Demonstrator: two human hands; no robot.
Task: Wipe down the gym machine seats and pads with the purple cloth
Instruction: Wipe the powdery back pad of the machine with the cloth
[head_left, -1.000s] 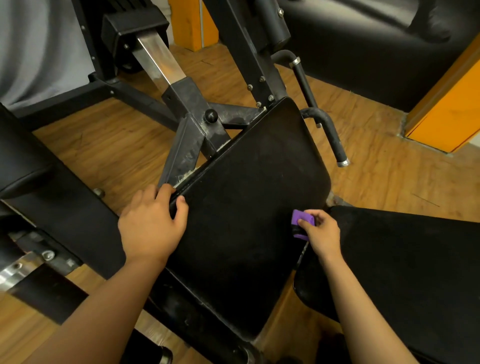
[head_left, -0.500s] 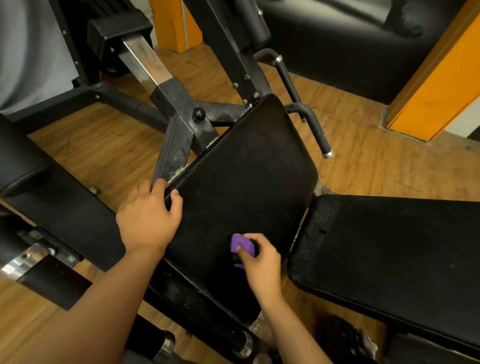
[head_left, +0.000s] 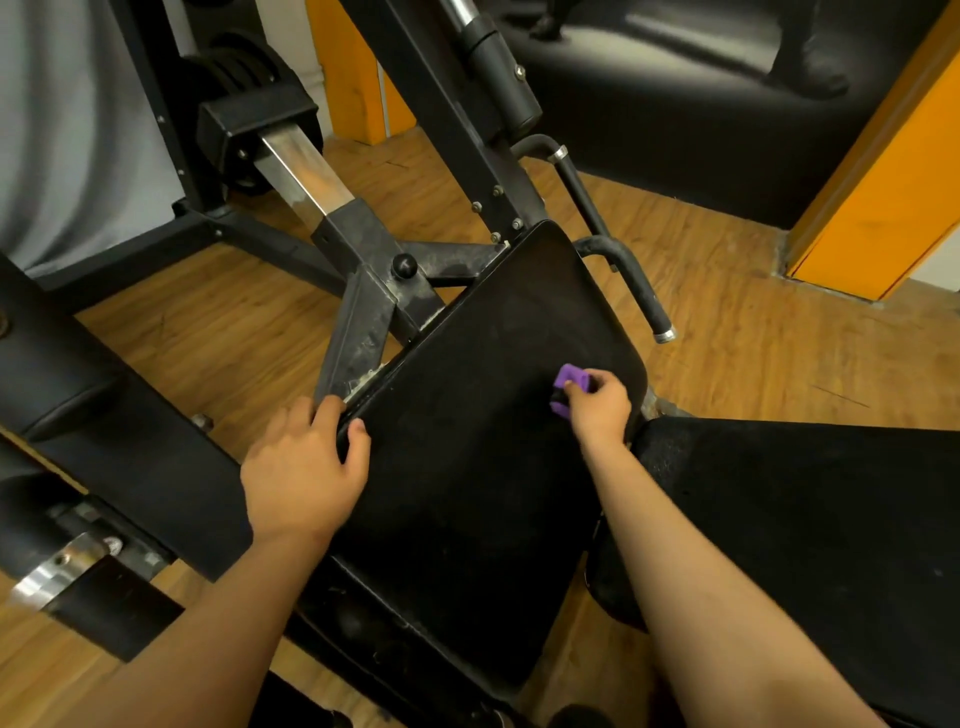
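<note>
A black padded seat (head_left: 467, 467) of a gym machine fills the middle of the view, tilted away from me. My right hand (head_left: 597, 410) presses a small bunched purple cloth (head_left: 569, 384) against the pad's far right part. My left hand (head_left: 304, 467) grips the pad's left edge, thumb on top and fingers curled over the rim. A second black pad (head_left: 805, 519) lies to the right, close to the first.
The machine's black steel frame (head_left: 363, 291) and a chrome post (head_left: 301, 171) rise behind the seat. A black handle with a chrome tip (head_left: 644, 296) juts out at the pad's far right. Another black pad (head_left: 57, 374) sits left. Orange pillars (head_left: 878, 197) stand on the wooden floor.
My right hand has carried the cloth from the pad's near lower middle up and right across it. My left hand keeps its grip on the left edge.
</note>
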